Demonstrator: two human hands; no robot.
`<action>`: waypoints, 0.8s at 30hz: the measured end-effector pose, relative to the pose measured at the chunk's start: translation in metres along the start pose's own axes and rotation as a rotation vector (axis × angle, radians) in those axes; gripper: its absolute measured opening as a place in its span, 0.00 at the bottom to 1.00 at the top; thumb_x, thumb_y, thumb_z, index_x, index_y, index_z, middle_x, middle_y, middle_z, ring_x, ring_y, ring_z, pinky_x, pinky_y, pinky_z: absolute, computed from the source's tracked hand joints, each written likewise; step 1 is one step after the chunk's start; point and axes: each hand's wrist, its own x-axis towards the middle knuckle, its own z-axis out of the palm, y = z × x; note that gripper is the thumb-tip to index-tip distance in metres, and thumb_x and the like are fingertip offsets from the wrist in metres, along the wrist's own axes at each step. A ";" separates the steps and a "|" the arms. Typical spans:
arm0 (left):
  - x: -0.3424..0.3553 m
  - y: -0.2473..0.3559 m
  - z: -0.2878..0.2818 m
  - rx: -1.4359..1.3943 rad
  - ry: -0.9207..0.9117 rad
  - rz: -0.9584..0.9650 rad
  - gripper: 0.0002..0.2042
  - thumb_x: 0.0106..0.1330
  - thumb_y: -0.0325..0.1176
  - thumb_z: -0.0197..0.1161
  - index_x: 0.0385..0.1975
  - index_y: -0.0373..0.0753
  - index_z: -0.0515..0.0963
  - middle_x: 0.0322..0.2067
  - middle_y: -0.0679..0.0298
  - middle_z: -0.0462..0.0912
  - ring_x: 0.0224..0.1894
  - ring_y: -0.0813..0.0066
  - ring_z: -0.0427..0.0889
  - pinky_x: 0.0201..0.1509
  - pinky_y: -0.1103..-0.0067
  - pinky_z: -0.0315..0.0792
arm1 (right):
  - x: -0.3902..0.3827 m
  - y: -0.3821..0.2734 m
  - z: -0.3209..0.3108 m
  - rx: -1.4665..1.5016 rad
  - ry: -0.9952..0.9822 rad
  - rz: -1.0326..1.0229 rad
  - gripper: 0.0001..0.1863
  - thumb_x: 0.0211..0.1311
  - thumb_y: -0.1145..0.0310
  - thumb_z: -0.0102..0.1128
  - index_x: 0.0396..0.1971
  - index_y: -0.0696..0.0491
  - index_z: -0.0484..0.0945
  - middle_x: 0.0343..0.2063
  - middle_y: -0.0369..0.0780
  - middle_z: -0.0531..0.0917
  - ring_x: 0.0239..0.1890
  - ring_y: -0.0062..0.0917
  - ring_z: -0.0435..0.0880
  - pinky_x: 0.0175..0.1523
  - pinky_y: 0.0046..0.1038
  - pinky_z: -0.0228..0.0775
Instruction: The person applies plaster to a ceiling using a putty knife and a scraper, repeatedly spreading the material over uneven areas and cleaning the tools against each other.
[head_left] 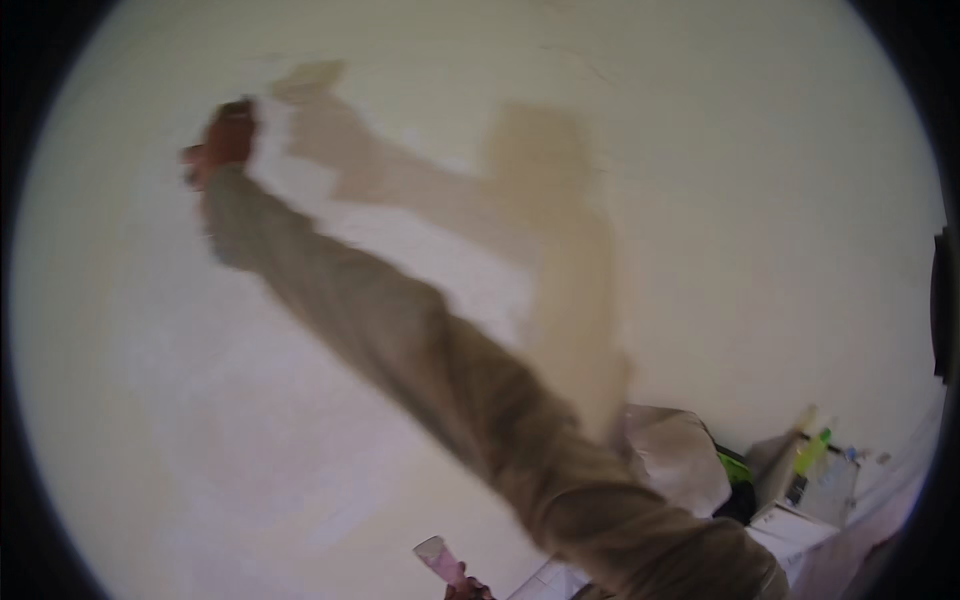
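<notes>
My right arm, in an olive-brown sleeve, reaches from the lower right across to the upper left. At its end my right hand (230,138) is up close to the pale wall (330,440), with the fingers closed. Blur hides what they hold, if anything. Low at the bottom edge, only part of my left hand (466,588) shows, closed around the narrow end of a flared, pinkish putty knife (438,559) with a greyish wide end. Whiter, smeared patches spread over the cream wall below and around my right hand.
A shadow of my arm and head falls on the wall. At lower right are a pale covered bundle (680,455), a dark and green item (738,480), and a white box (800,520) with a yellow-green bottle (812,452) on it. A dark object (940,305) sits at the right rim.
</notes>
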 end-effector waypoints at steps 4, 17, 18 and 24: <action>0.001 -0.034 -0.031 0.081 0.021 -0.094 0.14 0.71 0.35 0.51 0.52 0.36 0.72 0.29 0.67 0.74 0.23 0.82 0.70 0.23 0.86 0.67 | -0.006 0.009 -0.016 -0.020 -0.002 0.003 0.09 0.64 0.58 0.45 0.37 0.47 0.68 0.27 0.36 0.73 0.23 0.25 0.75 0.21 0.30 0.64; -0.002 -0.094 -0.051 -0.040 0.162 -0.106 0.22 0.70 0.39 0.51 0.59 0.32 0.67 0.25 0.69 0.74 0.20 0.85 0.68 0.21 0.88 0.62 | -0.040 0.033 -0.103 -0.352 -0.051 0.015 0.10 0.64 0.61 0.47 0.40 0.50 0.70 0.27 0.36 0.74 0.22 0.23 0.73 0.21 0.29 0.65; -0.004 -0.099 -0.055 -0.065 0.171 -0.073 0.22 0.70 0.39 0.51 0.59 0.32 0.67 0.25 0.69 0.73 0.21 0.85 0.68 0.21 0.88 0.62 | -0.038 0.029 -0.128 -0.419 -0.071 0.040 0.11 0.65 0.62 0.47 0.42 0.51 0.72 0.27 0.36 0.74 0.21 0.22 0.73 0.21 0.28 0.65; -0.006 -0.121 -0.079 -0.039 0.349 -0.045 0.17 0.71 0.40 0.52 0.50 0.34 0.74 0.22 0.70 0.72 0.19 0.84 0.67 0.19 0.88 0.61 | -0.030 -0.025 -0.203 -1.132 -0.215 -0.110 0.22 0.61 0.63 0.46 0.54 0.52 0.75 0.27 0.38 0.76 0.24 0.26 0.78 0.26 0.29 0.68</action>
